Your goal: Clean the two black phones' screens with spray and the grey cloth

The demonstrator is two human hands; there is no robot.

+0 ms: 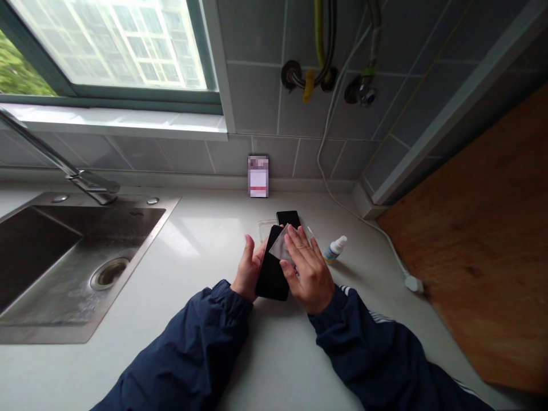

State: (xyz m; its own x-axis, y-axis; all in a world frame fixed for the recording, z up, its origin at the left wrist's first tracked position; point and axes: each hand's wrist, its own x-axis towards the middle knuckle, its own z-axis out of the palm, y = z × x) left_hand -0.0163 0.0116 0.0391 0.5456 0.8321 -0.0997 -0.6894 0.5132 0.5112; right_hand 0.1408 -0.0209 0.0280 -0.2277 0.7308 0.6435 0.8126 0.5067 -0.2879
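A black smartphone (271,281) rests tilted in my left hand (249,270), its dark screen facing up; the fingers go behind it and the thumb sticks up at its left side. My right hand (309,269) presses a small grey cloth (279,249) with a zigzag edge flat against the upper part of the screen. Just beyond the hands, a second black phone (288,218) lies on the counter, partly hidden. A clear, flat item (266,226), perhaps a phone case, lies beside it. Right of my right hand stands a small spray bottle (335,249) with a white top.
A steel sink (170,206) with a tap (92,185) is on the left of the white counter (180,319). Against the tiled wall leans a lit, blurred screen (258,177). A white cable (338,197) runs down to a plug (414,284) near the wooden panel (483,245).
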